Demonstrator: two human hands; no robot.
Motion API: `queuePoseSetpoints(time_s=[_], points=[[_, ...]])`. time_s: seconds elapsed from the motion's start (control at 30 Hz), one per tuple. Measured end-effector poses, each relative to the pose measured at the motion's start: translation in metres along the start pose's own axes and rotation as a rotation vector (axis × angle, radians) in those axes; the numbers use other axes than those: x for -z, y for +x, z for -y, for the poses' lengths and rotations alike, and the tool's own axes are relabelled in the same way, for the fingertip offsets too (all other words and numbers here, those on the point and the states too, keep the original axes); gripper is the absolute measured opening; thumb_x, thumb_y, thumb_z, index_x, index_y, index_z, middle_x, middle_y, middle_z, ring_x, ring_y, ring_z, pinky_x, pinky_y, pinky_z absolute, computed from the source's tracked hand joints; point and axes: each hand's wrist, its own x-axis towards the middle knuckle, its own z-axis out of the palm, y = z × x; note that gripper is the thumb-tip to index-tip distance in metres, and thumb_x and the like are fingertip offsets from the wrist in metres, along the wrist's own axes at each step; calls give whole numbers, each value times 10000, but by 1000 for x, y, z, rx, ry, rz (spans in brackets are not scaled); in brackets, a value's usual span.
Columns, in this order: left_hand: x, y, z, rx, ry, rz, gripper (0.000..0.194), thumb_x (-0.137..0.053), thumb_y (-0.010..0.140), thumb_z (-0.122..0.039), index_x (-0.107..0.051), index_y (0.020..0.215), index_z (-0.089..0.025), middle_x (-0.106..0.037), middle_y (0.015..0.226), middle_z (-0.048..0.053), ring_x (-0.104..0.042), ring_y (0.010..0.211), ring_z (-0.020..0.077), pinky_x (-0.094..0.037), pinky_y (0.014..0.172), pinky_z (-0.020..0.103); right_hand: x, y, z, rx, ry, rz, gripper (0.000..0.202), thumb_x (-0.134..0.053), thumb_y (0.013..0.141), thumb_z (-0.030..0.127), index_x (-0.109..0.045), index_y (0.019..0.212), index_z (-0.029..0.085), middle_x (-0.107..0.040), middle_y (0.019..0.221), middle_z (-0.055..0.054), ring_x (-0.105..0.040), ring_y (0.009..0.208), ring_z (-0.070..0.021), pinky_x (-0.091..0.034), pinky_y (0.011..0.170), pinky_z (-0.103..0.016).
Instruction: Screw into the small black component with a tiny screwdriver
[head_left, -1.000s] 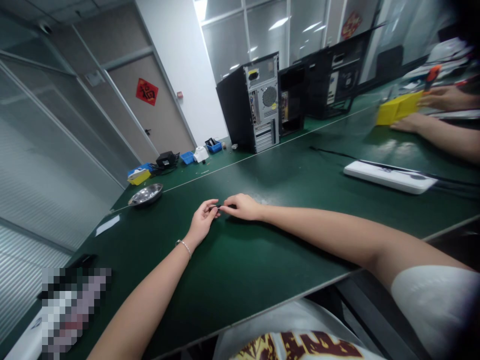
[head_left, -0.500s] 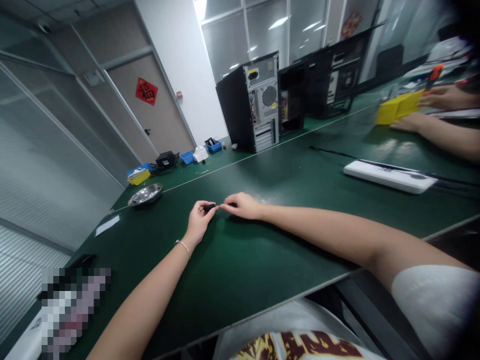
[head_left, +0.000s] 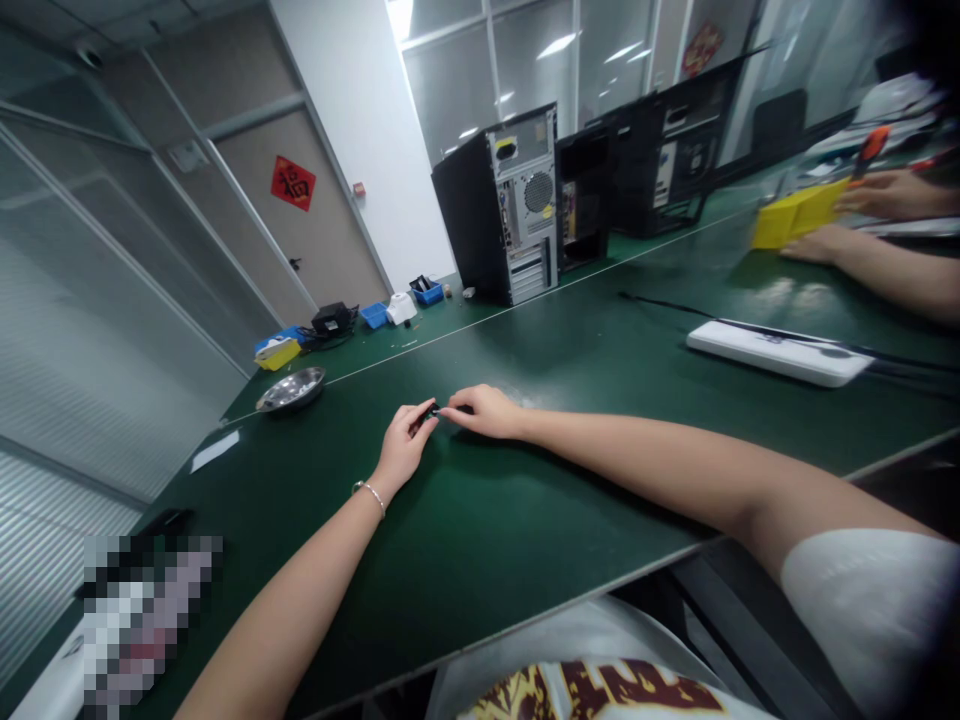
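Note:
My left hand (head_left: 403, 436), with a bracelet on the wrist, pinches a small black piece (head_left: 424, 414) between thumb and fingers just above the green table (head_left: 480, 520). Its kind is too small to make out. Close on its right is my right hand (head_left: 484, 411), lying low over the table with thumb and forefinger pinched at the right end of the piece. Something small and dark shows under its curled fingers, but what it grips is not clear. The fingertips of both hands almost meet.
A metal bowl (head_left: 292, 390) stands at the left, near small blue trays (head_left: 374, 315). Computer cases (head_left: 525, 215) line the back. A white power strip (head_left: 780, 352) with a black cable lies at the right. Beyond it, another person's hands hold a yellow box (head_left: 799, 215).
My left hand has shifted slightly right, its fingers now further along the black piece and nearer my right fingertips. My right hand has stayed almost still.

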Motion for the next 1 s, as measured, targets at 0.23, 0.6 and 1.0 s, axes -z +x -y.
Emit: queuePoseSetpoints(time_s=[0.23, 0.6, 1.0], points=[[2, -3, -8, -105, 37, -39, 251, -633, 892, -340, -724, 1087, -212, -719, 1079, 86, -661, 964, 219, -513, 858, 338, 0, 0, 0, -8, -51, -1, 325, -499, 964, 393, -714, 818, 200, -714, 835, -34, -561, 715, -143, -293, 601, -244], [5, -4, -9, -143, 65, -73, 233, -644, 889, -354, -760, 1060, -245, -756, 1097, 63, -702, 1012, 247, -536, 942, 406, 1, 1, -4, 9, 111, 48, 340, -500, 957, 398, -734, 818, 196, -721, 795, -15, -578, 690, -127, -340, 636, -233], [2, -3, -6, -57, -66, -45, 269, -662, 867, -373, -760, 1062, -217, -753, 1100, 73, -703, 1022, 249, -545, 961, 410, 2, 2, -1, -50, 240, 73, 397, -507, 937, 462, -743, 812, 168, -686, 721, -9, -524, 633, -121, -330, 615, -239]])
